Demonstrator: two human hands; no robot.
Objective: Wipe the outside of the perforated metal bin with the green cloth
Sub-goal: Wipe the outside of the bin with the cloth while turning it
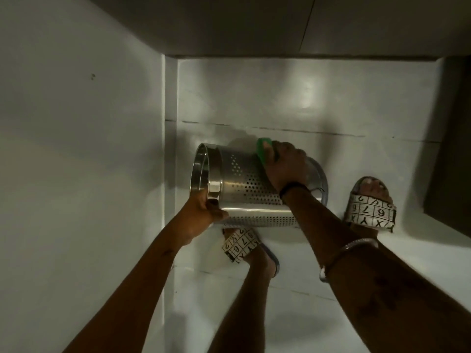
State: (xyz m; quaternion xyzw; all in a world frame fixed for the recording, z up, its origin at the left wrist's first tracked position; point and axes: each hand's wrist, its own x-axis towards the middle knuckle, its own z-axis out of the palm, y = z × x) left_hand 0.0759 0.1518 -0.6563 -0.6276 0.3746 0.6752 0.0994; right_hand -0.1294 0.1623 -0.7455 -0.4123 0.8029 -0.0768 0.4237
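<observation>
The perforated metal bin (244, 184) is held on its side above the floor, its rim pointing left and its base to the right. My left hand (204, 207) grips the bin's rim from below. My right hand (285, 166) presses the green cloth (263, 149) against the upper far side of the bin's wall, near the base. Only a small part of the cloth shows past my fingers. The far right of the bin is hidden behind my right hand and wrist.
My two feet in patterned slippers (372, 207) stand on the white tiled floor (305, 103), one under the bin and one to its right. A white wall (76, 149) rises on the left. A dark panel (451, 138) stands at the right.
</observation>
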